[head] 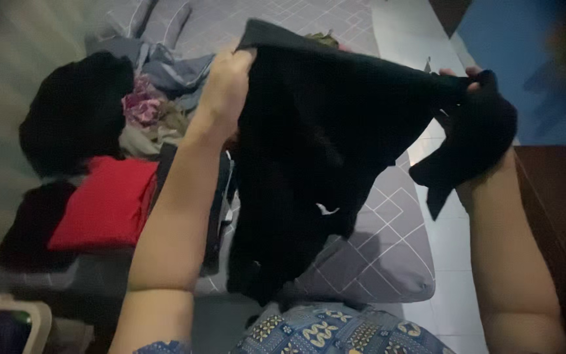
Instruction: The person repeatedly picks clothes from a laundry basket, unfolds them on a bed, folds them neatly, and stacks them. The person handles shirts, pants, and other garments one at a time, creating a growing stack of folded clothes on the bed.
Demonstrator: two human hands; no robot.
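Above the bed (388, 255), left hand (227, 82) and right hand (473, 82) fingers pinch a black garment (316, 151) spread, unfolded; red folded piece (106, 203) done, loose pile (158, 105) left.

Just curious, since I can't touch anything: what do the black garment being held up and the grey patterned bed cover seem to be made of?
The black garment looks like soft, matte knit fabric, perhaps cotton or a blend; it hangs limp and folds between the left hand and right hand. The grey bed cover seems smooth woven cloth with printed white lines, stretched over padding.
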